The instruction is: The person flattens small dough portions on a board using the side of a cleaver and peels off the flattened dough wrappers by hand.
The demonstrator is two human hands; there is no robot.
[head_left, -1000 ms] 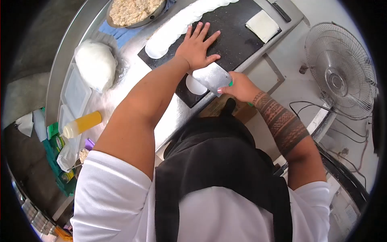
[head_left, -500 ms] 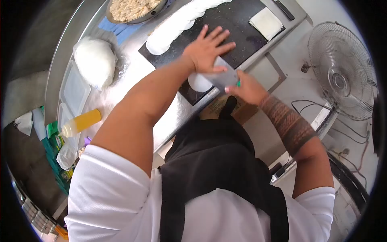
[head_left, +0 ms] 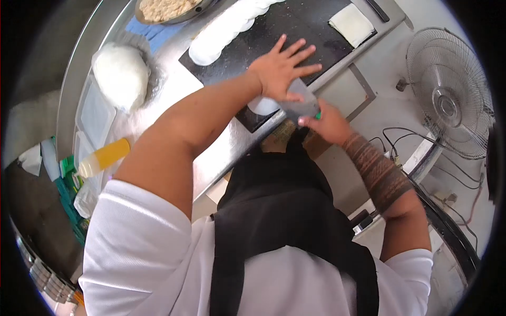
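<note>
My right hand (head_left: 332,124) is closed around the handle of a cleaver (head_left: 303,105), a bit of green showing at the grip. The broad metal blade lies tilted over the near edge of a black board (head_left: 295,26). My left hand (head_left: 282,71) has its fingers spread, with the heel and thumb over the blade, seemingly resting on it. Partly under the blade and left wrist is a round white dough wrapper (head_left: 262,107). Further up the board runs an overlapping row of similar white wrappers (head_left: 211,45).
A folded white cloth (head_left: 352,25) and a dark-handled tool (head_left: 378,9) lie at the board's far right. To the left are a pan of filling (head_left: 163,9), a bagged white mass (head_left: 120,76), a yellow squeeze bottle (head_left: 105,158) and plastic lids (head_left: 95,113). A fan (head_left: 445,95) stands right.
Both hands and the cleaver have shifted slightly right in the picture. The whole view has also moved a little. My left hand stays spread and my right keeps its grip.
</note>
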